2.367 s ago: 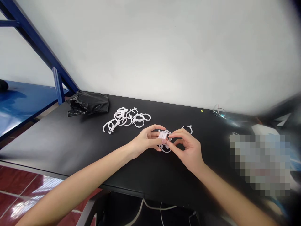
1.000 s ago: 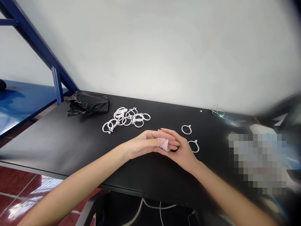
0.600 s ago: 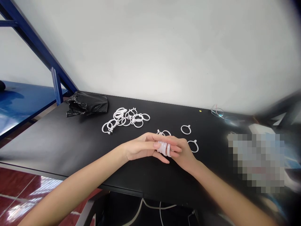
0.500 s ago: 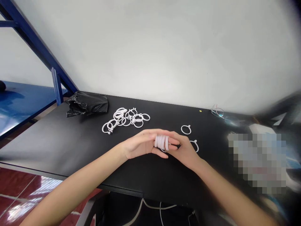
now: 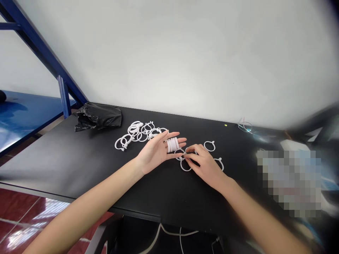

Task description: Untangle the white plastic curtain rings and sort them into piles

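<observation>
My left hand [image 5: 155,150] is palm up with its fingers stretched out. A row of white plastic rings [image 5: 173,144] sits side by side around its middle fingers. My right hand [image 5: 203,160] is palm down just right of those fingertips, thumb and fingers pinched at a white ring [image 5: 195,152], which they partly cover. Beneath and between the hands lie more white rings, one of them a loose ring [image 5: 185,170] with a small knob. Two others are near my right hand: a ring behind it [image 5: 209,150] and a ring at its right side [image 5: 222,165], partly hidden.
A pile of white rings [image 5: 135,131] lies on the black table [image 5: 79,162] beyond my left hand. A crumpled black plastic bag [image 5: 103,118] is at the back left. Eyeglasses [image 5: 246,126] rest at the back right, and a blurred package [image 5: 290,146] is on the right.
My right hand has come away from the rings on my left fingers, down to the loose rings on the table. My left hand has shifted slightly left and opened its fingers wider.
</observation>
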`<state>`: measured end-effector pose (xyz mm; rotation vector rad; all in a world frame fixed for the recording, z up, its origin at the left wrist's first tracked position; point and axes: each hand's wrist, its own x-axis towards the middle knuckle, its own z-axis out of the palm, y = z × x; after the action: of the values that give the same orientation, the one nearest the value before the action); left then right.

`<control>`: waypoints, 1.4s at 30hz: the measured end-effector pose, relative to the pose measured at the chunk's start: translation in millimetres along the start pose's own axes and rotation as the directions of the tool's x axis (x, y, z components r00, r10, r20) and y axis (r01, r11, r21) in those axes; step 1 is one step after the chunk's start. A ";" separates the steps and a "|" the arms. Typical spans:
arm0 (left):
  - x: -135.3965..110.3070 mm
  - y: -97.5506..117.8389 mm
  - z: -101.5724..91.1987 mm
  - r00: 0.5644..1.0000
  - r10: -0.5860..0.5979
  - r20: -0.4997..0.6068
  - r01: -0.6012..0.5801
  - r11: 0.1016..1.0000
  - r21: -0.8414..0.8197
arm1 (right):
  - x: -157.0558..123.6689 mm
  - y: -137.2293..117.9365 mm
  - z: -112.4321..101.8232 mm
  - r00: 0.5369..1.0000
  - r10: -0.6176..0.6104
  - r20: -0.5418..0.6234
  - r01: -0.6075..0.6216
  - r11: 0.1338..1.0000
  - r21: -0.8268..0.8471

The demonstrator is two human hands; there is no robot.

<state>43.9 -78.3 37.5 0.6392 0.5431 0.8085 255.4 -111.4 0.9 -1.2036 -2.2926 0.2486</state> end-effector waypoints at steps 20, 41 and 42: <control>2.0 -17.2 -2.9 0.990 -0.120 0.075 0.114 0.990 0.080 | 2.2 -22.1 -3.8 0.786 0.606 -0.122 -0.434 0.682 0.589; 2.9 -9.6 -3.5 0.999 -0.006 -0.043 0.013 0.989 0.145 | 0.8 -2.5 -6.8 0.971 0.238 -0.004 -0.236 0.965 0.118; 3.2 -9.5 -3.6 0.998 -0.005 -0.055 0.012 0.991 0.135 | 1.1 -2.2 -7.6 0.965 0.261 -0.015 -0.255 0.953 0.160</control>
<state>48.0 -79.8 27.7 0.7406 0.6538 0.7871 257.3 -112.4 8.5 -1.4111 -2.0389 0.4898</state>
